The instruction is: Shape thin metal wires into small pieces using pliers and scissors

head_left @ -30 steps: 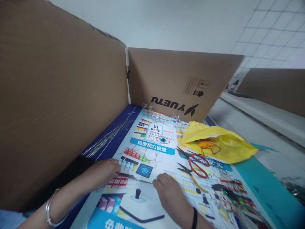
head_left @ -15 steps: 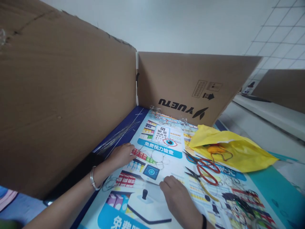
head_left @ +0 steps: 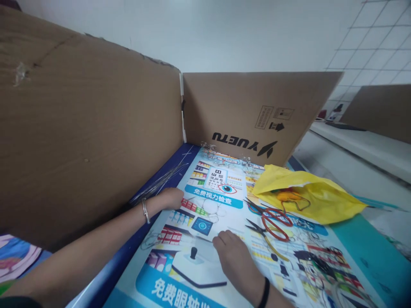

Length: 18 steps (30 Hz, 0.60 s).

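Observation:
My left hand (head_left: 172,199) is closed at the left edge of the printed sheet (head_left: 199,239), just right of a bundle of thin metal wires (head_left: 160,184). Its fingertips face away, so what it holds is hidden. Lower and to the right, my right hand (head_left: 236,261) rests on the sheet with curled fingers; anything in them is too small to make out. Thin wire loops (head_left: 213,210) lie between the hands. To the right are red-handled scissors (head_left: 276,222) and yellow-handled pliers (head_left: 268,239), both with their jaws pointing left.
Cardboard panels stand at the left (head_left: 96,124) and back (head_left: 257,107). A yellow bag (head_left: 334,199) with an orange item (head_left: 290,196) inside lies at the right. Small wire pieces (head_left: 224,159) lie along the back panel, and more wire loops (head_left: 334,256) lie at the right.
My left hand has moved slightly forward and right, its fingertips now turned out of sight. My right hand stays nearly in place. The view has shifted a little.

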Each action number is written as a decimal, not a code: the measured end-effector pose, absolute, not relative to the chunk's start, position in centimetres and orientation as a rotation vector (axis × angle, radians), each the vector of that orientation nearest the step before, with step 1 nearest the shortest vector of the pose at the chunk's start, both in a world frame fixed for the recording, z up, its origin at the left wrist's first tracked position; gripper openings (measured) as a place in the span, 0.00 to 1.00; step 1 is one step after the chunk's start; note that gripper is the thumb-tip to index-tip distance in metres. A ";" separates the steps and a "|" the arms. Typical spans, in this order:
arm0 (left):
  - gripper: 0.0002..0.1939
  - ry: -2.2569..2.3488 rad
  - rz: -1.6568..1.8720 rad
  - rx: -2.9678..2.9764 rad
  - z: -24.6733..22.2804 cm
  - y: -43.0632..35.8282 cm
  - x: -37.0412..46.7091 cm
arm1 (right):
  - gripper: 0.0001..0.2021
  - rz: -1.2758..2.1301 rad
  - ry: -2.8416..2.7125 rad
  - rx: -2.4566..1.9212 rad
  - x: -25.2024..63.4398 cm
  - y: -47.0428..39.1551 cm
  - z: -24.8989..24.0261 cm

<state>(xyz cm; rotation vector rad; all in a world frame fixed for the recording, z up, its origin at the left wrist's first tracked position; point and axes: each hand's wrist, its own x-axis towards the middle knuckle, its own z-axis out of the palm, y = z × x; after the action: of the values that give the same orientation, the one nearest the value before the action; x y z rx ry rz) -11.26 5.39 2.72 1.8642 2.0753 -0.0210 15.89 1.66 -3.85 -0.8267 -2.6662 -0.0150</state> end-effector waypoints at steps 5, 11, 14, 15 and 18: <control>0.03 1.979 0.312 1.776 3.2 2.8 -11.5 | 0.10 0.331 -2.461 -0.832 15.6 1.7 -3.0; 0.07 1.321 0.897 1.371 3.2 -1.0 -6.0 | 0.06 1.191 -1.914 -1.046 15.2 1.6 -0.8; 0.04 1.280 0.856 1.417 2.5 -1.9 -2.8 | 0.05 1.375 -1.725 -1.117 15.0 1.5 -0.6; 0.03 1.307 0.830 1.490 2.3 -2.0 -1.9 | 0.05 1.382 -1.690 -1.113 14.9 1.6 -0.7; 0.05 1.403 0.762 1.666 1.5 -2.0 -0.4 | 0.05 1.377 -1.640 -1.084 14.9 1.7 -1.1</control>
<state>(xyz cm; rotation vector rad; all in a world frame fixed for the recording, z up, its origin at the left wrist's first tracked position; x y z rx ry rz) -0.42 -2.05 1.53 1.6663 1.4035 0.7617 14.90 1.66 -1.12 -1.0845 -1.6396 1.3772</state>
